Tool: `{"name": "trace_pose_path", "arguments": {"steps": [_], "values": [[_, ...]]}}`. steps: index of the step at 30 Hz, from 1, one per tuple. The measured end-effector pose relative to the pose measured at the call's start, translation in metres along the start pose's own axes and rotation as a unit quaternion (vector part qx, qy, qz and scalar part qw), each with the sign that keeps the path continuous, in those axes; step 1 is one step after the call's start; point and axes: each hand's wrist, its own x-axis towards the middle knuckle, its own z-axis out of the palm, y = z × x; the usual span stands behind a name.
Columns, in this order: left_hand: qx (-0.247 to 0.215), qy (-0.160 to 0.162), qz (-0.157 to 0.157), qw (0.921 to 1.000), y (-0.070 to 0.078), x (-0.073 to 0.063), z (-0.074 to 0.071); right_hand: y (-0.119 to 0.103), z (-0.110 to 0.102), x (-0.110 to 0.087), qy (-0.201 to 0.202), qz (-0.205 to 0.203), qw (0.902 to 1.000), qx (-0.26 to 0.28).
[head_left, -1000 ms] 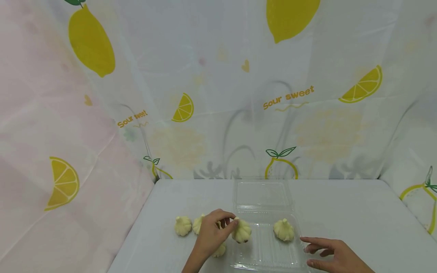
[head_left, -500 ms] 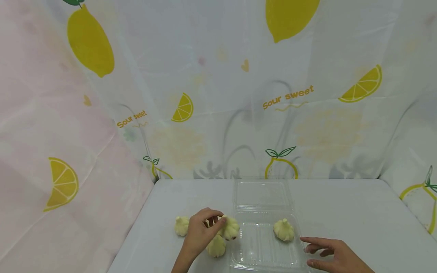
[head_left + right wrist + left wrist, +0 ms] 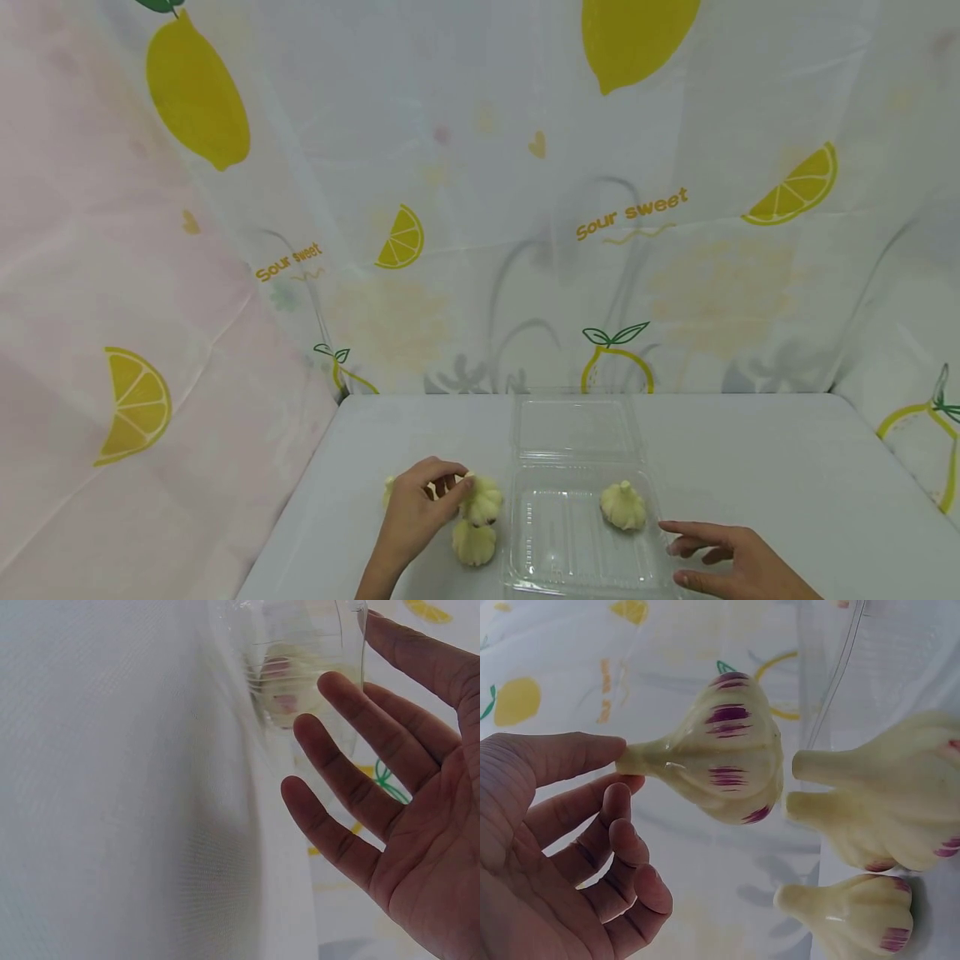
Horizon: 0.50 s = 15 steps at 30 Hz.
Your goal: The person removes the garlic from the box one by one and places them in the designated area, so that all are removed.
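Observation:
Between thumb and forefinger my left hand (image 3: 415, 508) pinches a garlic bulb (image 3: 727, 750) by its stem. Purple streaks mark the pale bulb, which hangs left of the clear plastic box (image 3: 562, 575) in the head view. Another garlic bulb (image 3: 474, 546) shows just below it, and several loose bulbs appear at the right of the left wrist view. Inside the box, toward its right side, sits one more garlic bulb (image 3: 623, 506). My right hand (image 3: 738, 560) is held at the box's right wall, fingers extended and fingertips close to the rim, holding nothing.
The box's lid (image 3: 577, 429) lies folded back toward the rear of the white table (image 3: 750, 467). Partly hidden behind my left hand is a garlic bulb (image 3: 387, 492). A lemon-print curtain (image 3: 480, 208) hangs behind the table and along its sides.
My left hand has moved left with the pinched garlic bulb, from over the box's left part to beside it, above the loose bulbs. The right hand has stayed in place.

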Motion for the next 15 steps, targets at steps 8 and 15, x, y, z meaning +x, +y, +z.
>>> {"name": "trace_pose_path", "arguments": {"steps": [8,15], "values": [[0.035,-0.003,0.01,0.9993,-0.005,-0.002,-0.012,0.0,0.0,0.0,-0.006,0.005,0.9999,0.01],[0.047,-0.008,-0.015,0.9987,-0.006,-0.002,-0.02,0.0,-0.001,0.0,-0.006,-0.001,0.9999,0.01]]}}
